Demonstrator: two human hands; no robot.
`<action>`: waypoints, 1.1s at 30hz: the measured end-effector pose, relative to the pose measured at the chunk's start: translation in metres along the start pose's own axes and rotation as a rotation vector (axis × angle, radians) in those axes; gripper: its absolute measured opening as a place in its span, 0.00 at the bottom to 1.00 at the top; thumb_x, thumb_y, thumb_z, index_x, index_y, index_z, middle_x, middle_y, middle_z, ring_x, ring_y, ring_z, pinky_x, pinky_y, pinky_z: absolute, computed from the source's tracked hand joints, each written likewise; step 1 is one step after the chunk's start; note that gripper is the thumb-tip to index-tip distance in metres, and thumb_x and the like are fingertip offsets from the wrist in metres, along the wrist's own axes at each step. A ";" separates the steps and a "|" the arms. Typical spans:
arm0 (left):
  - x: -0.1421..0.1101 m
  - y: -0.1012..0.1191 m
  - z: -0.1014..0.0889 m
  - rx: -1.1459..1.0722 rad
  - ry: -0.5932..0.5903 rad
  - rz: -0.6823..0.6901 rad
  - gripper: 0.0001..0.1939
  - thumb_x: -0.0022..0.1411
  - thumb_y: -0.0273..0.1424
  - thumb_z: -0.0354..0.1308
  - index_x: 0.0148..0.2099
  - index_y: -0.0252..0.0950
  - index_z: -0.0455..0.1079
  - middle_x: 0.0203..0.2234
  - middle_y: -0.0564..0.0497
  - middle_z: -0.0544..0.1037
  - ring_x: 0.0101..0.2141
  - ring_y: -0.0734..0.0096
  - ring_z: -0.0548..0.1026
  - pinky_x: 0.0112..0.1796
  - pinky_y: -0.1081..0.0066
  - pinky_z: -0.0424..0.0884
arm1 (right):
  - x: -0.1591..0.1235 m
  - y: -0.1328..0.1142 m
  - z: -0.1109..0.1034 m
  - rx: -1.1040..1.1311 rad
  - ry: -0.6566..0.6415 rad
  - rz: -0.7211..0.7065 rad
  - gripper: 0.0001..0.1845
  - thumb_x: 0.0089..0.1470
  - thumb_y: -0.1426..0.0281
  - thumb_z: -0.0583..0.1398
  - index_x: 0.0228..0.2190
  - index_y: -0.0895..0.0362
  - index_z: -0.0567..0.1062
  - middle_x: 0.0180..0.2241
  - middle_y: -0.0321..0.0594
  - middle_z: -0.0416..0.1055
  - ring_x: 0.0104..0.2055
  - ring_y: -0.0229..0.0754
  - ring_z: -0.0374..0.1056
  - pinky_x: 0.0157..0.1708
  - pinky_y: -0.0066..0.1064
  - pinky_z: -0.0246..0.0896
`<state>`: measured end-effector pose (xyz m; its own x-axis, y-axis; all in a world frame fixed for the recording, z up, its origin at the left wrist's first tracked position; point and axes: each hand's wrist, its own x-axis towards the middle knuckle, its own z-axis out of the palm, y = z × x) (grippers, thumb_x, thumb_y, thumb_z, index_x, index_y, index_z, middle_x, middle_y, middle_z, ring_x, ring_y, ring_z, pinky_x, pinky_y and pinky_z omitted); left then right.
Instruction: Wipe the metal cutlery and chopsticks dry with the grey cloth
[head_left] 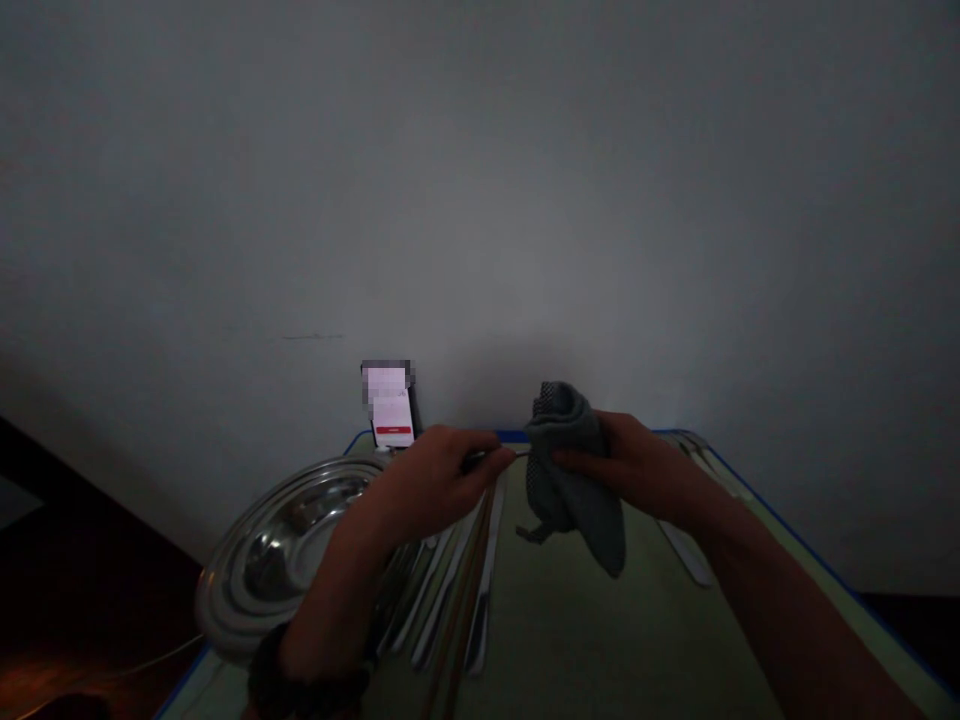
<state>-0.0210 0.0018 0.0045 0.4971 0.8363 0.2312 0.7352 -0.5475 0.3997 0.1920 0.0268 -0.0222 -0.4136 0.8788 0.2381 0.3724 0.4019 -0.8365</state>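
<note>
My left hand (439, 475) is closed around the handle of a thin metal utensil (522, 454). Only a short stretch of its shaft shows, so its exact kind is hidden. A grey cloth (574, 490) with a dark patterned edge is bunched in my right hand (641, 462) and covers the utensil's other end. Both hands are held above the table, close together. Below and beside my left forearm lie table knives (480, 625), wooden chopsticks (459, 620) and other metal cutlery (401, 585), partly hidden by the arm.
A wide stainless steel basin (225, 580) stands at the table's left, partly behind my left arm. A lit phone (394, 425) leans against the wall (480, 200) at the back. On the right lie a flat-ended utensil (686, 555) and more cutlery (697, 450). The table (585, 640) has a blue edge.
</note>
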 end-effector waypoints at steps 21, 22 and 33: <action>0.001 0.003 0.002 0.002 0.047 -0.023 0.19 0.64 0.37 0.44 0.24 0.33 0.64 0.15 0.59 0.59 0.18 0.79 0.57 0.20 0.75 0.50 | 0.003 0.007 0.003 0.047 0.023 -0.060 0.15 0.49 0.62 0.59 0.35 0.59 0.73 0.35 0.41 0.74 0.37 0.44 0.69 0.35 0.33 0.64; 0.001 0.002 0.002 -0.001 0.020 -0.008 0.19 0.64 0.37 0.44 0.24 0.34 0.64 0.15 0.59 0.59 0.18 0.80 0.57 0.20 0.75 0.50 | 0.001 0.007 -0.001 0.045 -0.029 -0.053 0.15 0.48 0.62 0.59 0.36 0.59 0.73 0.35 0.41 0.75 0.36 0.44 0.69 0.35 0.33 0.64; 0.006 0.003 0.003 -0.069 0.128 -0.031 0.19 0.64 0.37 0.43 0.23 0.34 0.59 0.16 0.59 0.58 0.19 0.79 0.59 0.22 0.76 0.52 | 0.005 -0.010 0.023 0.050 0.521 0.011 0.23 0.53 0.52 0.51 0.20 0.58 0.67 0.20 0.37 0.66 0.23 0.38 0.60 0.21 0.29 0.54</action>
<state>-0.0148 0.0049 0.0042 0.4086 0.8521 0.3270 0.7135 -0.5216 0.4678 0.1672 0.0214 -0.0234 0.0634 0.8994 0.4324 0.3290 0.3902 -0.8599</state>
